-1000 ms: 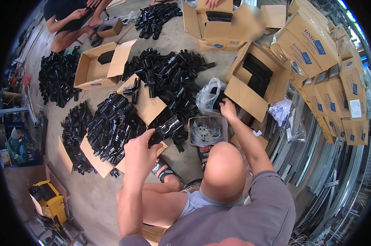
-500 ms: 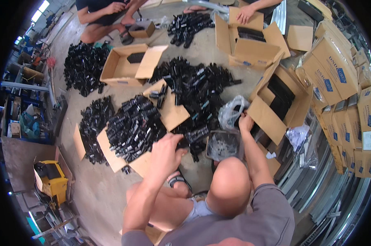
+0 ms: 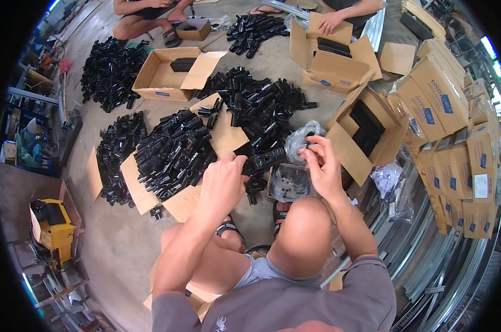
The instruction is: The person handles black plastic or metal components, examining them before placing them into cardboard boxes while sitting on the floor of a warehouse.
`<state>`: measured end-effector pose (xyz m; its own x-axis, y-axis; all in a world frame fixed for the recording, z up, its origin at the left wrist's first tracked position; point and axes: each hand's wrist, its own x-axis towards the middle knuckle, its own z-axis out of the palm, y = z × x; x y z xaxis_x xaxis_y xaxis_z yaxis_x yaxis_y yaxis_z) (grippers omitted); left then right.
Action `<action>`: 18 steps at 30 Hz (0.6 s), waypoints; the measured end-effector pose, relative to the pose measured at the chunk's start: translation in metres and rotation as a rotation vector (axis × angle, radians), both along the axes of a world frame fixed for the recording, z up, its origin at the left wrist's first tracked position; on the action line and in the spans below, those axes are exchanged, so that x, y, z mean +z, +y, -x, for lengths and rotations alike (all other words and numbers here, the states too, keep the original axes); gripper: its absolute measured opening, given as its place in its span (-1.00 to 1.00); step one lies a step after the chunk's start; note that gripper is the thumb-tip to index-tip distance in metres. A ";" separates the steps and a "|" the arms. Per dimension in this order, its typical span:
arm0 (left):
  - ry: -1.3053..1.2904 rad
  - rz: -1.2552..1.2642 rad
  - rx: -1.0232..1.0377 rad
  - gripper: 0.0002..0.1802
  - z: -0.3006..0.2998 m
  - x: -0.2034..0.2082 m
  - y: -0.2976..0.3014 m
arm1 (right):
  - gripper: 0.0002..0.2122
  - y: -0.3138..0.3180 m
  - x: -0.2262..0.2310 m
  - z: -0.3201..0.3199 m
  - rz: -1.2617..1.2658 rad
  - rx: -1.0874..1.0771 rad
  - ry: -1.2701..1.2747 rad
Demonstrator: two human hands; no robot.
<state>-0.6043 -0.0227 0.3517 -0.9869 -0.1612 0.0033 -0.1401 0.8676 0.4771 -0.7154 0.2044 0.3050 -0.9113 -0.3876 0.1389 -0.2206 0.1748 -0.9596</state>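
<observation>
My left hand (image 3: 224, 185) is closed at the near end of a short black plastic part (image 3: 266, 160), which points toward the right hand. My right hand (image 3: 324, 169) is raised over the near right, thumb and fingers pinched around something small and dark that I cannot make out. Below the two hands stands a small bin (image 3: 291, 182) lined with clear plastic, holding small dark pieces. A clear plastic bag (image 3: 304, 138) lies just behind the right fingertips. Beyond the left hand, a heap of similar black parts (image 3: 176, 155) rests on flattened cardboard.
More black parts (image 3: 261, 105) are piled ahead. Open cartons (image 3: 391, 141) with black parts inside stand at right and farther back. Stacked sealed cartons (image 3: 433, 102) and long metal profiles (image 3: 422, 260) line the right. Two other people work at the far side, one hand (image 3: 332, 23) at a carton.
My right hand has come up from beside the open carton and moved left, closer to the black part. The left hand has closed its fingers. The whole view has shifted slightly.
</observation>
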 end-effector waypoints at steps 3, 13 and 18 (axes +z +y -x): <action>0.006 0.026 -0.028 -0.59 0.002 0.006 0.003 | -0.88 -0.020 0.045 -0.003 -0.081 0.188 0.323; 0.046 0.047 -0.032 -0.75 -0.002 0.009 0.014 | -0.88 -0.041 0.061 0.002 -0.358 0.371 1.007; 0.096 0.022 -0.024 -0.76 -0.011 0.014 0.007 | -0.87 -0.046 0.073 -0.004 -0.439 0.416 1.084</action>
<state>-0.5934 -0.0155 0.3660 -0.9856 -0.1359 0.1010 -0.0734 0.8804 0.4685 -0.7113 0.1586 0.3782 -0.2040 -0.8238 0.5289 -0.9788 0.1616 -0.1257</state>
